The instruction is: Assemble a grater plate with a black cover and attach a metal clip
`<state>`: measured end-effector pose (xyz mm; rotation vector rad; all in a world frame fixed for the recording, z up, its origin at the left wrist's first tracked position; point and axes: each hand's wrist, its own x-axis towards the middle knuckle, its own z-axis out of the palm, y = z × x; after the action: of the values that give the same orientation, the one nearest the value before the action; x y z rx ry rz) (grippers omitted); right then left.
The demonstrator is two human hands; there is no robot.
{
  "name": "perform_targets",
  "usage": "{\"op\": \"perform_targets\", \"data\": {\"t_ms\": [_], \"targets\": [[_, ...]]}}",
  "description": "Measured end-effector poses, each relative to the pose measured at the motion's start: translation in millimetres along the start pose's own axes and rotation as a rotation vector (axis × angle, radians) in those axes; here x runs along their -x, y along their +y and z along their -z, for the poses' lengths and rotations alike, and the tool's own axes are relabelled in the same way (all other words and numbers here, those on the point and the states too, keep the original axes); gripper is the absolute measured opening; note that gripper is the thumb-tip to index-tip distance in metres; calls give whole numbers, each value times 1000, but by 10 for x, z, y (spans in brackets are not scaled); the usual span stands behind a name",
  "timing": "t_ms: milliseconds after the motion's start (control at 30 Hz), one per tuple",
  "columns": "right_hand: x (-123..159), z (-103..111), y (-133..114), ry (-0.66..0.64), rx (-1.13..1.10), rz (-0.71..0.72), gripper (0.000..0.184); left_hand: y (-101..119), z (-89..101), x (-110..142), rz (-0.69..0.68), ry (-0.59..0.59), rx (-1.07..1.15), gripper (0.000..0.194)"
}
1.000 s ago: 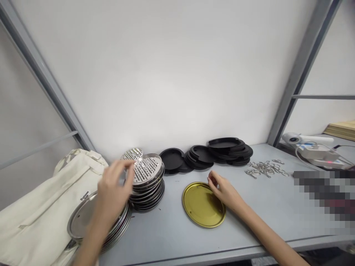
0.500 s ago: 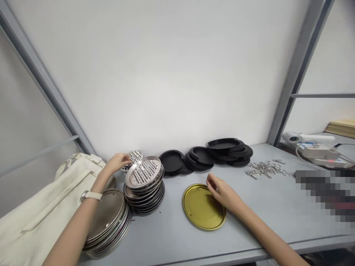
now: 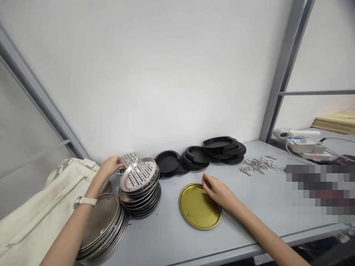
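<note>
My left hand [image 3: 112, 165] reaches to the back left, its fingers pinched at the left edge of a round metal grater disc [image 3: 129, 159]. In front of that disc rises a tall stack of similar grater discs [image 3: 140, 175], the top one tilted. A gold round metal lid [image 3: 194, 207] with a raised rim and small holes lies flat on the table. Over its far right rim is my right hand [image 3: 217, 189], fingers curled together. Whether they grip the rim or something small is hidden.
Black round trays [image 3: 168, 162] lie in overlapping piles along the wall. Several small metal clips [image 3: 259, 165] are scattered at right. A stack of larger round metal plates [image 3: 102, 221] and a cream cloth bag [image 3: 55, 207] stand at left. A white device with cables [image 3: 302, 142] sits far right.
The whole view has shifted slightly, so things appear further left. Both hands keep nearly the same places beside the grater disc and the gold lid.
</note>
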<state>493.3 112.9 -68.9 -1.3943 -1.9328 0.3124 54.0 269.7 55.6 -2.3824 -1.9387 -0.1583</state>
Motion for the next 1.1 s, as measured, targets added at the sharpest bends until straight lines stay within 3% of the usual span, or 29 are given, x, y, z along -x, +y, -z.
{"op": "perform_targets", "data": {"t_ms": [167,467,800,900,1000,1100], "targets": [[0,-11,19,0,1,4,13,46,41,27,32,7,-88,26],[0,-27,29,-21,2,1,14,214,251,128,-80,197,-429,24],[0,-39,46,-32,2,2,14,416,641,364,-229,551,-648,24],[-3,-43,42,-21,-22,0,15,626,782,504,-286,670,-629,25],[-12,-16,4,26,-74,-10,19,973,879,691,-368,766,-533,23],[-20,56,-77,13,-324,-69,29,1414,866,918,-485,763,-405,23]]}}
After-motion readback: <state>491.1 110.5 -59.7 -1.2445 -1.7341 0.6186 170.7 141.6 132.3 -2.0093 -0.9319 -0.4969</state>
